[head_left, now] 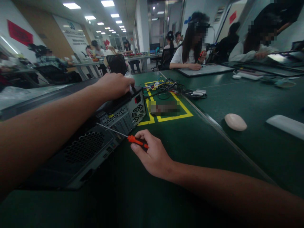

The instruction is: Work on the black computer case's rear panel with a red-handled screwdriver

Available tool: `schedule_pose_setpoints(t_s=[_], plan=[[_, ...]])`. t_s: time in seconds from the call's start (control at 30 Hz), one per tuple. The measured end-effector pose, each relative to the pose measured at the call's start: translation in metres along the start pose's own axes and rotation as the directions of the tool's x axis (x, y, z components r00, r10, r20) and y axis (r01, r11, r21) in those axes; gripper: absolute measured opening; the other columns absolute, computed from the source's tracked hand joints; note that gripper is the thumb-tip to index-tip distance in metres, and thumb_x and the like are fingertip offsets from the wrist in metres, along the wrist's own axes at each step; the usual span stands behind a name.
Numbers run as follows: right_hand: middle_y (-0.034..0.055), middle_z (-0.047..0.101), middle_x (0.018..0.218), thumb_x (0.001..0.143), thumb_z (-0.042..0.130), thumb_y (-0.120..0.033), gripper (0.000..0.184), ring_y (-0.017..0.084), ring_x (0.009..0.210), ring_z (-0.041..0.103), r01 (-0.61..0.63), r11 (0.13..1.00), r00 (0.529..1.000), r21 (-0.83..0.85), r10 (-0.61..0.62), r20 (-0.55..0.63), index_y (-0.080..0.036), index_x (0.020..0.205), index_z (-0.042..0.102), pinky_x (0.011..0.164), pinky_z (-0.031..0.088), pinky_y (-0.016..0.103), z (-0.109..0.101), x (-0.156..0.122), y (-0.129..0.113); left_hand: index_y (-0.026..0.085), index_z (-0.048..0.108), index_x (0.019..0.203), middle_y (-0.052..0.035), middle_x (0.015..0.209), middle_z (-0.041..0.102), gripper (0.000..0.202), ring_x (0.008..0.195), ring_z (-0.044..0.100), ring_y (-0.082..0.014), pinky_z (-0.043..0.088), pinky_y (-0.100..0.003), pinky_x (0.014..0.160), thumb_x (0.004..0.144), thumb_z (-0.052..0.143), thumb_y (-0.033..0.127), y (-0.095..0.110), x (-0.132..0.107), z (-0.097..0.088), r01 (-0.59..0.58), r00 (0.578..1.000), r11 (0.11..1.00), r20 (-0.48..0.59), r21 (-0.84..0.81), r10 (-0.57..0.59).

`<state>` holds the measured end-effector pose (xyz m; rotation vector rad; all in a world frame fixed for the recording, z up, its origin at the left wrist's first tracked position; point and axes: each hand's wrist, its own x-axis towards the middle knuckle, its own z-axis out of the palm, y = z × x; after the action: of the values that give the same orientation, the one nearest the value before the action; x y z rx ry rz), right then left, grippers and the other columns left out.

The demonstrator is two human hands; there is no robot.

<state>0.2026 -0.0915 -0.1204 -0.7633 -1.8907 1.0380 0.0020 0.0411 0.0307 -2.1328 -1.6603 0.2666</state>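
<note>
A black desktop computer case [87, 142] lies on its side on the green table, its rear panel with vents and a fan grille facing me. My left hand [115, 85] grips the top of the case near its far rear corner, fingers bent and partly hidden. In my right hand [154, 152] is a screwdriver [136, 140] with an orange and black handle, fingers closed round it. Its long shaft points left to the rear panel, with the tip at the expansion slot area. Whether the tip sits in a screw cannot be made out.
Behind the case lies a bundle of cables [172, 85] by yellow tape markings [175, 118]. To the right are a pale mouse [235, 122] and a white bar-shaped object [285, 125]. Across the table a person [190, 53] works at a flat panel [206, 70]; plastic wrap [28, 96] is at left.
</note>
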Motion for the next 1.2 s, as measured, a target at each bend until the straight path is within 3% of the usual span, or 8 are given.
schedule_pose_setpoints(t_s=[0.17, 0.57, 0.73, 0.97, 1.2], plan=[[0.0006, 0.066, 0.092, 0.097, 0.061, -0.029, 0.012, 0.018, 0.083, 0.063, 0.0, 1.0, 1.0, -0.001, 0.0, -0.009, -0.022, 0.106, 0.059, 0.077, 0.047, 0.032, 0.0004, 0.0002, 0.001, 0.022, 0.063, 0.138, -0.0218, 0.112, 0.072, 0.049, 0.093, 0.068, -0.0352, 0.051, -0.046, 0.075, 0.101, 0.033, 0.035, -0.0009, 0.0002, 0.0013, -0.014, 1.0, 1.0, -0.02, 0.018, 0.014], [0.0012, 0.066, 0.093, 0.096, 0.061, -0.03, 0.011, 0.018, 0.083, 0.063, 0.007, 1.0, 1.0, -0.007, -0.007, -0.02, -0.022, 0.103, 0.059, 0.078, 0.048, 0.032, 0.0001, -0.0006, -0.0012, 0.023, 0.062, 0.141, -0.0195, 0.117, 0.071, 0.05, 0.102, 0.067, -0.0336, 0.051, -0.046, 0.084, 0.103, 0.034, 0.039, -0.0007, 0.0004, 0.0005, 0.028, 0.999, 1.0, 0.016, -0.007, -0.028], [0.0012, 0.067, 0.094, 0.096, 0.061, -0.03, 0.011, 0.018, 0.084, 0.063, 0.01, 1.0, 1.0, -0.011, -0.011, -0.019, -0.022, 0.104, 0.06, 0.078, 0.047, 0.032, 0.0001, -0.0007, -0.0014, 0.021, 0.063, 0.138, -0.0219, 0.113, 0.072, 0.05, 0.097, 0.068, -0.0368, 0.051, -0.047, 0.077, 0.101, 0.033, 0.034, -0.0002, 0.0003, 0.0001, 0.001, 1.0, 1.0, -0.003, 0.002, -0.001], [0.0016, 0.067, 0.094, 0.097, 0.061, -0.03, 0.011, 0.018, 0.083, 0.063, 0.015, 1.0, 1.0, -0.011, -0.015, -0.019, -0.021, 0.104, 0.06, 0.078, 0.047, 0.032, -0.0006, -0.0005, -0.0025, 0.024, 0.062, 0.139, -0.0186, 0.111, 0.072, 0.049, 0.095, 0.068, -0.0323, 0.05, -0.043, 0.076, 0.101, 0.033, 0.035, 0.0, -0.0004, -0.0006, 0.005, 1.0, 0.999, 0.002, 0.035, -0.005], [0.0018, 0.066, 0.093, 0.096, 0.061, -0.029, 0.011, 0.018, 0.082, 0.062, 0.027, 1.0, 0.999, -0.014, -0.027, -0.022, -0.021, 0.102, 0.061, 0.077, 0.047, 0.032, -0.001, 0.0, -0.0024, 0.025, 0.062, 0.143, -0.017, 0.119, 0.07, 0.053, 0.109, 0.067, -0.0388, 0.049, -0.048, 0.088, 0.099, 0.039, 0.045, -0.0034, 0.0041, 0.0048, 0.056, 0.998, 0.997, 0.018, -0.061, -0.055]])
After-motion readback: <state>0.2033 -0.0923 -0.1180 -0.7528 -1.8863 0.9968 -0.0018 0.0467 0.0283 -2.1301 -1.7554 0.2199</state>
